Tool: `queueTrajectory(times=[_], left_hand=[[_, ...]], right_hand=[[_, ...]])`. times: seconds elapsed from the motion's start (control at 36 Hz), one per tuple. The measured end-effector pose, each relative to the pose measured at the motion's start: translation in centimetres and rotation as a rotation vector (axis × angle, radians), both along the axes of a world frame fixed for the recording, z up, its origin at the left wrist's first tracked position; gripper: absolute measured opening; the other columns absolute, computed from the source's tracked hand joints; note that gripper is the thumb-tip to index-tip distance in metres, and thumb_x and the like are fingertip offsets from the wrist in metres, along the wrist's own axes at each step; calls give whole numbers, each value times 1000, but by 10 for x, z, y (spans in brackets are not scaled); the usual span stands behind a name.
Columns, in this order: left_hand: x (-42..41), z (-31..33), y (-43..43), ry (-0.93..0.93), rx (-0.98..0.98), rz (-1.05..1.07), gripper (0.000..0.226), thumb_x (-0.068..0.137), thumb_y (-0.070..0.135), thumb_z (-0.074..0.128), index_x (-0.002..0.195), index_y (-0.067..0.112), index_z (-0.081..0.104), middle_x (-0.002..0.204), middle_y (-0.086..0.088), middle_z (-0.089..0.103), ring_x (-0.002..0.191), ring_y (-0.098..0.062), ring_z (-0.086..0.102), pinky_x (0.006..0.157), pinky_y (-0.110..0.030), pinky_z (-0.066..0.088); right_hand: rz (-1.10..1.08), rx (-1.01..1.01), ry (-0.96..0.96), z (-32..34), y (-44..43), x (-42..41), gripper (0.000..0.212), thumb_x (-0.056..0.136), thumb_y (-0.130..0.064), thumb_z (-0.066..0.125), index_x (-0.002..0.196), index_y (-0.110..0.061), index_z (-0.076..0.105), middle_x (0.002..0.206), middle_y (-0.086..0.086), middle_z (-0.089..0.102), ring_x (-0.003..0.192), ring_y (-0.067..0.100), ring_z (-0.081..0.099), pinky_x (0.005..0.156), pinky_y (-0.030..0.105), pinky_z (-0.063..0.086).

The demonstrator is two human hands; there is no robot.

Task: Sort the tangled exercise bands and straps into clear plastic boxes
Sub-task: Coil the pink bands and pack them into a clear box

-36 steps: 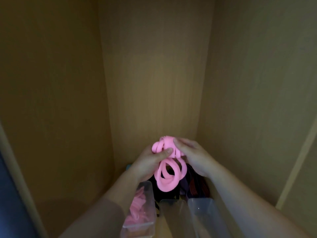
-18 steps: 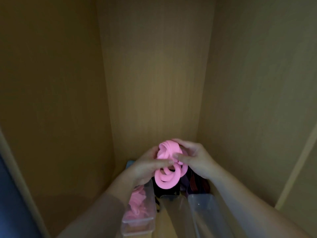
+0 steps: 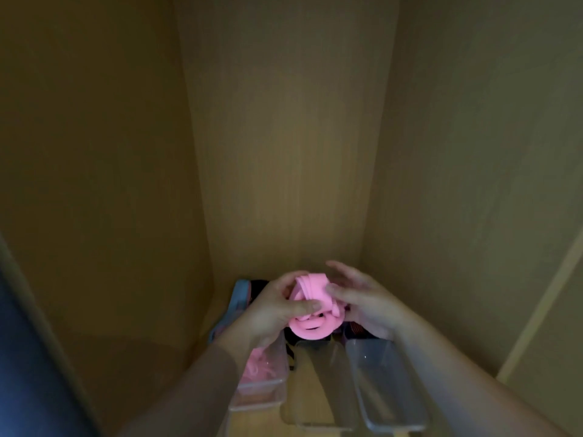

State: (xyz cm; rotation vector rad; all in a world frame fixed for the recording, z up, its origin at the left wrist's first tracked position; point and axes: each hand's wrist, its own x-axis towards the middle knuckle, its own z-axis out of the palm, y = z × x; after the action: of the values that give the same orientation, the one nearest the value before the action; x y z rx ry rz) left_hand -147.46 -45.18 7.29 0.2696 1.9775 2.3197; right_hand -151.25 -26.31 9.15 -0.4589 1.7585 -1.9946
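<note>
Here, flat pink bands (image 3: 307, 287) coil in loops, seemingly tangled.

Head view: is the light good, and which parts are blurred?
In the head view the light is dim and yellowish; the right hand is motion-blurred, the pink band is fairly clear, and a small glint shows on the right clear box.

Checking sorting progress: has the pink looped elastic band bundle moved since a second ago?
Yes: pink elastic band bundle sank toward the middle clear plastic box.
</note>
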Motion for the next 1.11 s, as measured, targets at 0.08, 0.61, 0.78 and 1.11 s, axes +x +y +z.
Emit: queueTrajectory(times=[0.08,0.61,0.78,1.11], left_hand=[[3,-12,3,19,15,34,55,67,-2,77,118,9,60,107,-11,70,98,-22,67,80,-31,55],[28,-109,51,-135,-382,341,55,75,7,79,116,14,44,103,4,61,89,-5,62,68,-13,49],[41,-127,81,-165,-538,541,44,82,23,73,115,15,46,95,4,61,80,-10,61,58,-7,42],[49,-144,90,-300,-819,562,59,87,36,62,137,12,39,125,-10,57,99,-21,62,79,-30,50]], right_hand=[[34,122,-61,-8,2,3,51,80,-34,66,127,-17,56,118,18,65,105,33,65,87,52,54],[109,400,-180,-74,12,-14,27,82,-6,71,105,-7,57,95,11,64,81,23,65,74,43,56],[247,536,-176,-79,11,-27,36,83,-5,70,116,-9,55,104,13,63,81,23,66,67,38,57],[322,650,-151,-120,1,-39,36,81,-1,72,110,-12,54,106,12,60,92,30,63,72,44,57]])
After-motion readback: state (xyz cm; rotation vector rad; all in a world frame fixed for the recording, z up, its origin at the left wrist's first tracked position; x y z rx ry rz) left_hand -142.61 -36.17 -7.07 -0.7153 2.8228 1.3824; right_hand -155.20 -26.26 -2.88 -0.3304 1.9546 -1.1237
